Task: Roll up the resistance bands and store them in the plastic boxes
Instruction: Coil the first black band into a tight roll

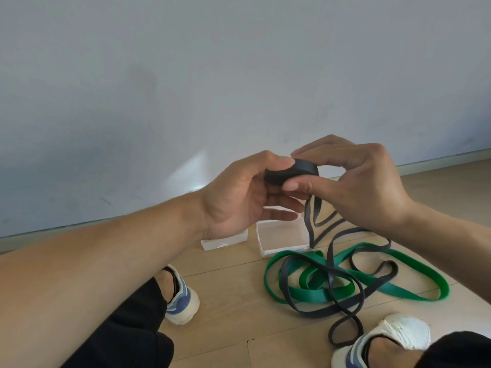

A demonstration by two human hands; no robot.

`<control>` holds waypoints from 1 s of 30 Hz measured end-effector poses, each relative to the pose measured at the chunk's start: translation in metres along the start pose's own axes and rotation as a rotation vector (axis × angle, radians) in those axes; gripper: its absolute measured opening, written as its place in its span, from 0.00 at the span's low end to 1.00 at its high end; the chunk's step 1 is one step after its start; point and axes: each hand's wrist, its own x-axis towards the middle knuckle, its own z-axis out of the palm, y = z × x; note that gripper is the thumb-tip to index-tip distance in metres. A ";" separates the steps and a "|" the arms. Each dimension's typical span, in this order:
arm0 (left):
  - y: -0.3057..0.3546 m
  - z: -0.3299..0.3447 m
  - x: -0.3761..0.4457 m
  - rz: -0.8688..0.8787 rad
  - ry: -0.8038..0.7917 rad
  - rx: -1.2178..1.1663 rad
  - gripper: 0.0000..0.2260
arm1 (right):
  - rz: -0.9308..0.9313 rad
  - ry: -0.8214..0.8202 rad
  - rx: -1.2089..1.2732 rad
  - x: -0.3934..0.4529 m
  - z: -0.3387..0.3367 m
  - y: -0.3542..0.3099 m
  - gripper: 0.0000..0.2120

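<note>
Both hands hold the black band's roll (pixel 292 172) up in the air: the left hand (pixel 239 197) grips it, the right hand (pixel 353 181) pinches it. Its long tail lies across the green band (pixel 398 288) on the floor, near the open box (pixel 281 240). The tail could snag, or the roll could spring loose.

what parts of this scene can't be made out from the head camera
- Left plastic box: mostly hidden behind the left hand; contents unknown.
- Black roll: how many turns are wound is covered by fingers of both hands; the right hand hides its far side.
- Black band on the floor: overlaps the green band, so tangled or merely lying across cannot be told.
- Right shoe: cut off by the bottom edge.
</note>
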 end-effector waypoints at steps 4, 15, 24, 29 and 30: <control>0.000 0.001 0.000 -0.081 0.031 0.080 0.29 | -0.104 -0.005 -0.246 -0.003 0.000 0.006 0.08; -0.003 0.013 0.002 0.045 0.136 0.310 0.28 | -0.206 -0.009 -0.238 -0.002 -0.001 0.005 0.07; -0.003 0.014 0.004 0.068 0.011 -0.053 0.23 | -0.011 0.043 -0.094 -0.004 0.000 0.002 0.10; -0.004 0.017 0.003 0.056 0.191 0.195 0.27 | 0.094 0.013 -0.179 -0.006 -0.003 0.005 0.06; -0.005 0.017 0.002 0.129 0.295 0.372 0.26 | 0.093 -0.005 -0.217 -0.006 -0.003 0.006 0.07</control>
